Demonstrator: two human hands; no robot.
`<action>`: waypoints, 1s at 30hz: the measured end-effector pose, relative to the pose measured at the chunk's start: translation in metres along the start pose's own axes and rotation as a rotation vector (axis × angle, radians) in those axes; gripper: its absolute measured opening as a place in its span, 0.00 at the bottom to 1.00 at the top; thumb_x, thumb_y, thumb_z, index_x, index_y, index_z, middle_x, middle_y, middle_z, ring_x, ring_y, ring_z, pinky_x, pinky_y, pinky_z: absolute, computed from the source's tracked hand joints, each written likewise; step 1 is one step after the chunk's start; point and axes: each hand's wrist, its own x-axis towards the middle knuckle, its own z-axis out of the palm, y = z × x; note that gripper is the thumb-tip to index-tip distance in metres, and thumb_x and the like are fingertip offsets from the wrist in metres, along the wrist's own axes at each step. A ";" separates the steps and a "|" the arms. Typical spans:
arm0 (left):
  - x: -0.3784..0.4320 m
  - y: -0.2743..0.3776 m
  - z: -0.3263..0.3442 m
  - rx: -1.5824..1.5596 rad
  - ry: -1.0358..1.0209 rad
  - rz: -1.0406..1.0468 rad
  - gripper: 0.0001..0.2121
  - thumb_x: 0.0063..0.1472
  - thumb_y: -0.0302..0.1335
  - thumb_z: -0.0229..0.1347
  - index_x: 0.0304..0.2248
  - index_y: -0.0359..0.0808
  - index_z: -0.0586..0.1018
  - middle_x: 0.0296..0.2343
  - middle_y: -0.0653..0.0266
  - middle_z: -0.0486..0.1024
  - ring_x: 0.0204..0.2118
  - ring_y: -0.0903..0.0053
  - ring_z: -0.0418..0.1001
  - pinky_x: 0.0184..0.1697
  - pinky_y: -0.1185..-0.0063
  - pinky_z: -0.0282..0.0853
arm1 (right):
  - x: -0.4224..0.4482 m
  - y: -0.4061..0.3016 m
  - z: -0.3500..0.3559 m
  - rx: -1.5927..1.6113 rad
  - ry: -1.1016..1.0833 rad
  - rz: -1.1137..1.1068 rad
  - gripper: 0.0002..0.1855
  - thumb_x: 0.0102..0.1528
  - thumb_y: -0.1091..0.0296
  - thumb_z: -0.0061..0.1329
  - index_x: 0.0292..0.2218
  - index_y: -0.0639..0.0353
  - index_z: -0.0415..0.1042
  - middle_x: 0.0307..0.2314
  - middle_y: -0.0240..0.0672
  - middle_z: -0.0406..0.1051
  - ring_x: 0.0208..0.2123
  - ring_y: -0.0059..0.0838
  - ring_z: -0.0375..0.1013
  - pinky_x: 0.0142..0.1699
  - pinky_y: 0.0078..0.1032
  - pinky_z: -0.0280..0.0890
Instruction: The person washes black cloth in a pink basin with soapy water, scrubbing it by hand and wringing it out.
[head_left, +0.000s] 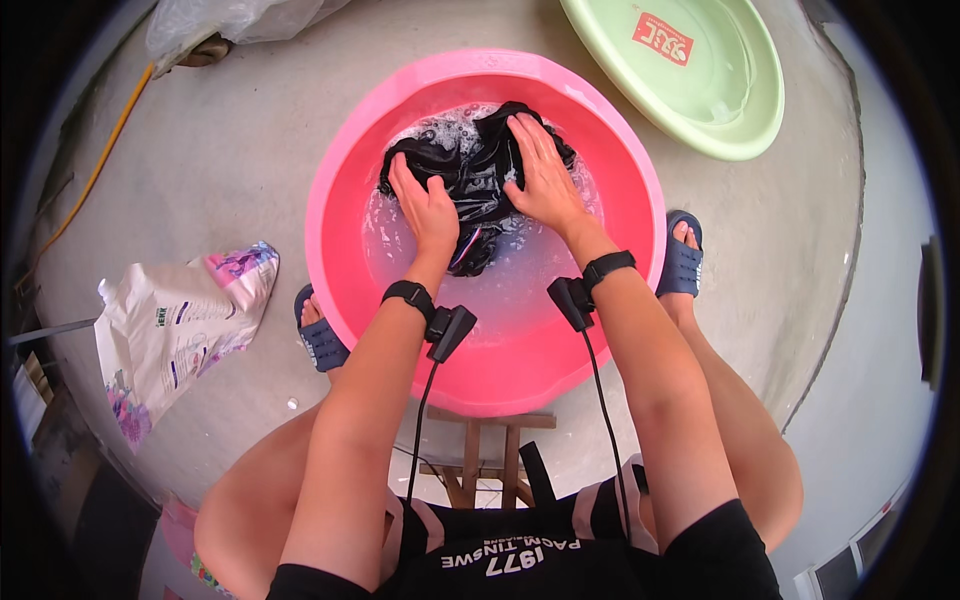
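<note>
A wet black garment (476, 184) lies bunched in shallow, sudsy water (517, 289) inside a large pink plastic basin (487, 386). A small striped trim shows on its lower fold. My left hand (427, 206) touches the garment's left side, thumb apart from the fingers; its palm is hidden, so a grip cannot be made out. On the right side of the cloth rests my right hand (546, 176), fingers stretched out and thumb spread. White foam (457, 127) gathers along the far side of the garment.
A pale green basin (697, 67) holding clear water stands at the far right. To the left lies a white-and-purple spouted refill pouch (187, 322), with a small white cap (292, 403) nearby. A wooden stool (487, 465) is below me. Cables hang from both wrist devices (450, 330).
</note>
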 end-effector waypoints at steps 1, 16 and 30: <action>0.005 -0.001 0.001 -0.115 -0.002 -0.053 0.27 0.63 0.27 0.46 0.61 0.25 0.59 0.58 0.41 0.60 0.63 0.53 0.57 0.66 0.66 0.50 | 0.004 -0.002 0.006 0.059 0.043 0.028 0.45 0.46 0.74 0.54 0.64 0.60 0.52 0.62 0.51 0.54 0.65 0.51 0.52 0.68 0.39 0.50; 0.052 0.035 0.018 -1.062 -0.023 -0.583 0.15 0.65 0.34 0.46 0.45 0.32 0.69 0.46 0.57 0.71 0.53 0.67 0.67 0.61 0.72 0.59 | 0.053 -0.037 0.047 1.530 0.462 0.611 0.17 0.58 0.73 0.38 0.48 0.66 0.67 0.46 0.39 0.69 0.50 0.29 0.66 0.60 0.24 0.56; 0.046 0.029 -0.014 -1.196 -0.114 -0.608 0.12 0.66 0.38 0.52 0.31 0.39 0.72 0.32 0.68 0.75 0.42 0.76 0.71 0.52 0.77 0.62 | 0.038 -0.064 0.005 1.474 0.387 0.621 0.05 0.62 0.66 0.47 0.35 0.56 0.71 0.31 0.27 0.71 0.36 0.16 0.68 0.47 0.18 0.60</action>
